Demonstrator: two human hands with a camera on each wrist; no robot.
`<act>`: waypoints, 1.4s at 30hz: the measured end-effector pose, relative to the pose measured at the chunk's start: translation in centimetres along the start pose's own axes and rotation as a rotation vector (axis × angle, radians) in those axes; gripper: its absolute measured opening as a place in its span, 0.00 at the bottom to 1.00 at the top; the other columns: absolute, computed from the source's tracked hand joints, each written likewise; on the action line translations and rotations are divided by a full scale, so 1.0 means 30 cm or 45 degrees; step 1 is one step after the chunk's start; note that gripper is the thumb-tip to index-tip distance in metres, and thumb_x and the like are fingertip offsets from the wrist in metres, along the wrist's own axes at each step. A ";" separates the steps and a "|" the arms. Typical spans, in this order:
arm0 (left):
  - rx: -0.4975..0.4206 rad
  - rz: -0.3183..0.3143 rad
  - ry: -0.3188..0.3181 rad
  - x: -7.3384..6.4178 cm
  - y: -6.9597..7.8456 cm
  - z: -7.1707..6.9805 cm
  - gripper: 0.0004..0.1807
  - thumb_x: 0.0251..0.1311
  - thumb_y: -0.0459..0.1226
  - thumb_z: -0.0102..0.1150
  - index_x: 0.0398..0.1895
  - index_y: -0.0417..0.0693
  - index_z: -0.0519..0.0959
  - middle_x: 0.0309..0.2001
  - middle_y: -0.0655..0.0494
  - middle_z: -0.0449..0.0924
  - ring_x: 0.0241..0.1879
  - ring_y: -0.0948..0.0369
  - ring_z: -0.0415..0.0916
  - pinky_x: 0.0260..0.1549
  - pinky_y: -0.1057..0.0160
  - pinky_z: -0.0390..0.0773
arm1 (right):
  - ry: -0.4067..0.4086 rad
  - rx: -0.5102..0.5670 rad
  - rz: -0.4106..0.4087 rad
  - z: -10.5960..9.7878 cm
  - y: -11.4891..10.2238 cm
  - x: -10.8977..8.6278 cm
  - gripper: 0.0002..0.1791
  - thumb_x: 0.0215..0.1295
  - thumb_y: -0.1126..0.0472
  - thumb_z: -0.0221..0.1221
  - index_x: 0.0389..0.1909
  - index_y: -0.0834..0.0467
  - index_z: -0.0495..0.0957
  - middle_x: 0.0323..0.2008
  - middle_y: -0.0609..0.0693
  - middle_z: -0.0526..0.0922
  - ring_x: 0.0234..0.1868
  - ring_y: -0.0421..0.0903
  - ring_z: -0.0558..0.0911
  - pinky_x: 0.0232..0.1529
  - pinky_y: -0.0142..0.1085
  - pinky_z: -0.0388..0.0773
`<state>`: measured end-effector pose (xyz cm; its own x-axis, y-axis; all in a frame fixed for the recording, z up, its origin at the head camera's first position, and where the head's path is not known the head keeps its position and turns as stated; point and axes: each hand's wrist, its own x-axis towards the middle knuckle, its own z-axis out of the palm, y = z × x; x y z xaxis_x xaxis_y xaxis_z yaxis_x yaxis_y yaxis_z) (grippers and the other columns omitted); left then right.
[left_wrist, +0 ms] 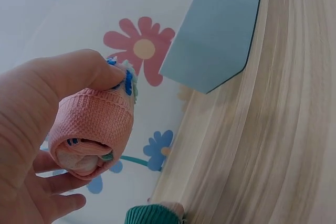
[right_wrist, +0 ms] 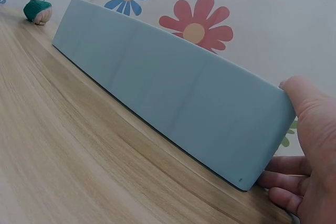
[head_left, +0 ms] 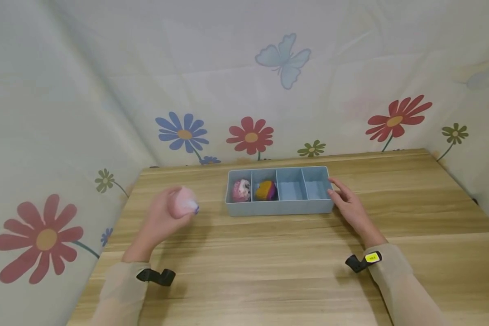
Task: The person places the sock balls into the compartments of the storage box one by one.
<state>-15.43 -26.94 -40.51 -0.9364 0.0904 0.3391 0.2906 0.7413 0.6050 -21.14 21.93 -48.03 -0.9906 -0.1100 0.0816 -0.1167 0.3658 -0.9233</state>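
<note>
My left hand [head_left: 163, 215] holds a pink rolled-up sock [left_wrist: 94, 121] above the left side of the table. The thumb lies across its top, near blue and pale green trim; the ribbed cuff shows the folded inside. A light blue divided box [head_left: 279, 207] stands at the back of the table. My right hand [head_left: 348, 206] grips its right end, with the thumb at the rim and the fingers by the end wall. In the leftmost compartment lies a pink and white rolled sock [head_left: 242, 190]; beside it, the second compartment holds a mustard and purple one [head_left: 266, 190].
A green rolled sock [right_wrist: 38, 11] with a beige part rests on the table left of the box; the left hand hides it in the head view. The wooden table [head_left: 261, 262] meets a flower-printed cloth [head_left: 212, 68] at its back and sides.
</note>
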 end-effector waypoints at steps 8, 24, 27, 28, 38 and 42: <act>0.026 0.055 -0.006 0.038 0.036 0.023 0.41 0.39 0.43 0.74 0.58 0.40 0.68 0.53 0.44 0.72 0.49 0.50 0.70 0.43 0.46 0.73 | 0.011 0.027 0.005 -0.001 -0.002 -0.005 0.31 0.68 0.43 0.49 0.69 0.49 0.59 0.63 0.64 0.65 0.60 0.59 0.65 0.59 0.56 0.59; -0.028 0.109 -0.012 0.072 0.066 0.069 0.41 0.38 0.41 0.75 0.58 0.40 0.68 0.53 0.44 0.71 0.49 0.50 0.70 0.44 0.47 0.73 | 0.032 0.020 -0.061 0.018 -0.004 0.002 0.29 0.69 0.47 0.48 0.68 0.53 0.60 0.61 0.64 0.67 0.58 0.60 0.69 0.56 0.54 0.62; -0.051 0.097 -0.027 0.078 0.068 0.086 0.41 0.38 0.42 0.75 0.58 0.42 0.68 0.53 0.46 0.71 0.48 0.52 0.70 0.44 0.48 0.73 | 0.030 0.020 -0.058 0.020 0.001 0.002 0.29 0.69 0.47 0.49 0.68 0.53 0.60 0.60 0.64 0.68 0.57 0.59 0.69 0.56 0.53 0.63; -0.061 0.093 -0.034 0.080 0.073 0.092 0.41 0.38 0.43 0.75 0.58 0.43 0.68 0.53 0.47 0.71 0.48 0.53 0.69 0.43 0.49 0.74 | 0.031 0.021 -0.057 0.020 0.002 0.002 0.29 0.69 0.47 0.49 0.68 0.53 0.60 0.60 0.65 0.68 0.57 0.59 0.69 0.56 0.53 0.63; -0.097 0.176 -0.050 0.117 0.126 0.139 0.40 0.38 0.40 0.75 0.59 0.43 0.68 0.53 0.49 0.71 0.48 0.54 0.69 0.43 0.50 0.74 | 0.031 0.025 -0.040 0.010 -0.008 -0.004 0.28 0.69 0.48 0.49 0.68 0.51 0.60 0.63 0.62 0.65 0.59 0.59 0.68 0.57 0.54 0.61; -0.089 0.197 -0.064 0.129 0.144 0.158 0.40 0.38 0.42 0.74 0.59 0.43 0.68 0.54 0.50 0.71 0.49 0.55 0.69 0.45 0.51 0.74 | 0.028 0.040 -0.046 0.001 -0.059 -0.025 0.27 0.71 0.53 0.48 0.68 0.57 0.60 0.64 0.65 0.63 0.59 0.62 0.67 0.57 0.56 0.60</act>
<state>-18.74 -20.22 -39.99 -0.8877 0.2342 0.3963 0.4432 0.6679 0.5979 -20.18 21.33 -46.48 -0.9872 -0.1019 0.1228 -0.1501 0.3329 -0.9309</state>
